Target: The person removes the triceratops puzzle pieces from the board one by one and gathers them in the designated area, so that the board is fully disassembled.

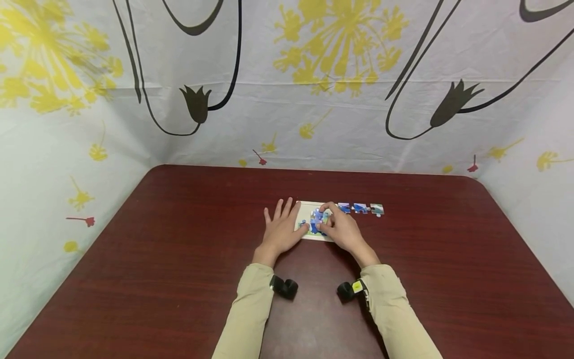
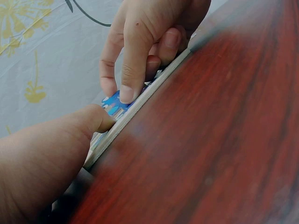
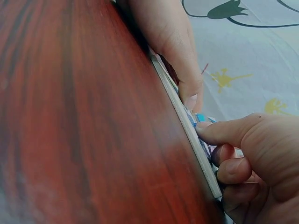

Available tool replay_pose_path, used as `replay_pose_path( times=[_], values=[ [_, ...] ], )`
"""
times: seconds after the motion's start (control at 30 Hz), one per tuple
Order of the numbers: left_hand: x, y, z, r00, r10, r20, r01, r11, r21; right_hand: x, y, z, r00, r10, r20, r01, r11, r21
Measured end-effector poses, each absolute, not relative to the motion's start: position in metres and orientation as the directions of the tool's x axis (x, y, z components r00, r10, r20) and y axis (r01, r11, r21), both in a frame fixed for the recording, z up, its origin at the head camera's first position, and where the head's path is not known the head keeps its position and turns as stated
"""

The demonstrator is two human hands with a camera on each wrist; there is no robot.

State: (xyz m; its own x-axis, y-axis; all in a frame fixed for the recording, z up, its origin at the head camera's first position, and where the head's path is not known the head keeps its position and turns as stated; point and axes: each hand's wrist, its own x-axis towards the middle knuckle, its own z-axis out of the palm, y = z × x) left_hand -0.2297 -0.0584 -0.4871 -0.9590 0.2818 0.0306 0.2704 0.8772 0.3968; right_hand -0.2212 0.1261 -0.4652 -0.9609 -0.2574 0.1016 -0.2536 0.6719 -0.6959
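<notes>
Puzzle pieces (image 1: 360, 208) blue, white; table (image 1: 179, 249) streaked red-brown.

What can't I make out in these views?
Head view: most of jigsaw tray's right edge, under the right hand.
Head view: fine artwork on three loose jigsaw pieces, too small.
Left wrist view: most tray artwork, nearly edge-on.
Right wrist view: left hand's wrist, cut by top edge.

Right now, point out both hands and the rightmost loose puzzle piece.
Left hand (image 1: 281, 233), head view, back of the hand.
Right hand (image 1: 345, 231), head view, back of the hand.
Rightmost loose puzzle piece (image 1: 376, 209), head view, middle of its face.
</notes>
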Motion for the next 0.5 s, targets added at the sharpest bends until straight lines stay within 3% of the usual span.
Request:
replay_pose_path(
  times=[0.5],
  values=[
    [-0.2282, -0.0581, -0.4851, -0.959, 0.282, 0.03, 0.27, 0.876, 0.4, -0.2202, 0.1269, -0.4681, -0.961, -0.239, 0.139, -0.264, 0.652, -0.71]
  ],
)
